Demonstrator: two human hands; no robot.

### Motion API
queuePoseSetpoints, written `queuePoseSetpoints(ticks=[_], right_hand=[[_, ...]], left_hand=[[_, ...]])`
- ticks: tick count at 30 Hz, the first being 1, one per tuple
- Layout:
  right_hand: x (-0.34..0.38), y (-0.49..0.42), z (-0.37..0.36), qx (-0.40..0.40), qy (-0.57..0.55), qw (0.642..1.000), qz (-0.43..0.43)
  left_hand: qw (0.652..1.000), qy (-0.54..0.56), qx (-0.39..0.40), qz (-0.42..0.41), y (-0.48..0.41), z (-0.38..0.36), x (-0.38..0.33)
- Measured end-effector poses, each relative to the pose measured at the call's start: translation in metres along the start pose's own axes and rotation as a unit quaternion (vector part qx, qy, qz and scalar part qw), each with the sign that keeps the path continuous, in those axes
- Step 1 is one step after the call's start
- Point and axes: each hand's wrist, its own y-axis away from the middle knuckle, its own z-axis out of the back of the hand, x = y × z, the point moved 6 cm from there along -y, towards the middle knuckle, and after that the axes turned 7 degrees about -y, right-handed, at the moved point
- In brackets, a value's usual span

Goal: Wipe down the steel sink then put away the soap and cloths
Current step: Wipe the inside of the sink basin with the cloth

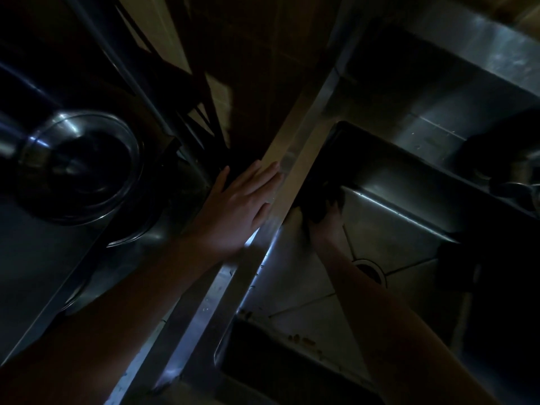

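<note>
Very dim, seen from above. Left hand (242, 200) palm down, fingers straight and close together, released and grasping nothing, laid across the left rim of the steel sink (295, 153) with fingertips on the bright strip of the rim. Right hand (325, 226) down inside the basin, at the far left corner where floor meets wall, fingers curled into a dark cloth (317, 204) and pressing it against the steel; fingertips mostly buried in the cloth, too dark to tell more. Drain (369, 270) just beside the right forearm, at the centre of the creased basin floor. Small brown crumbs (304, 342) scattered along the near edge of the basin floor. Round steel vessel (79, 168) on the surface left of the sink, near the left hand but apart from it. Dark rounded object (502, 159) on the far right ledge, lost in shadow.
</note>
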Motion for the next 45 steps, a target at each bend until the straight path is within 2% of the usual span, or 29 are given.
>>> queuePoseSetpoints(ticks=[2,7,10,14,18,22,26,30,33,38,45], right_hand=[[-0.011,0.006,0.006,0.009,0.029,0.999,0.017],[-0.060,0.029,0.037,-0.050,0.093,0.991,-0.086],[-0.083,0.049,0.055,-0.104,0.072,0.980,-0.154],[-0.088,0.062,0.054,-0.127,0.047,0.975,-0.178],[-0.079,0.071,0.036,-0.067,0.092,0.983,-0.144],[-0.070,0.068,0.023,0.002,0.147,0.986,-0.074],[-0.046,0.050,0.010,-0.014,0.155,0.986,-0.062],[-0.020,0.027,-0.010,-0.020,0.047,0.994,-0.100],[-0.005,0.008,-0.013,-0.034,0.013,0.993,-0.110],[0.007,-0.009,-0.018,-0.045,0.031,0.995,-0.081],[0.013,-0.031,-0.034,0.033,0.145,0.989,-0.015]], left_hand=[[1.000,0.000,-0.001,0.000,0.000,0.001,0.000],[1.000,-0.003,0.003,-0.002,0.002,0.000,0.000],[1.000,0.000,-0.003,0.003,0.002,0.002,-0.001],[1.000,0.000,-0.007,0.006,0.002,0.003,-0.002],[1.000,-0.017,0.005,0.005,0.001,0.001,-0.001],[1.000,-0.010,-0.012,0.001,0.001,0.001,-0.001],[1.000,-0.008,-0.010,-0.001,0.002,0.001,-0.002],[1.000,-0.016,0.005,-0.001,0.002,-0.001,0.000],[1.000,-0.017,0.001,-0.001,0.001,-0.001,0.000],[1.000,-0.031,-0.003,-0.002,0.000,-0.004,0.001],[1.000,-0.011,-0.007,0.000,-0.001,-0.003,0.001]])
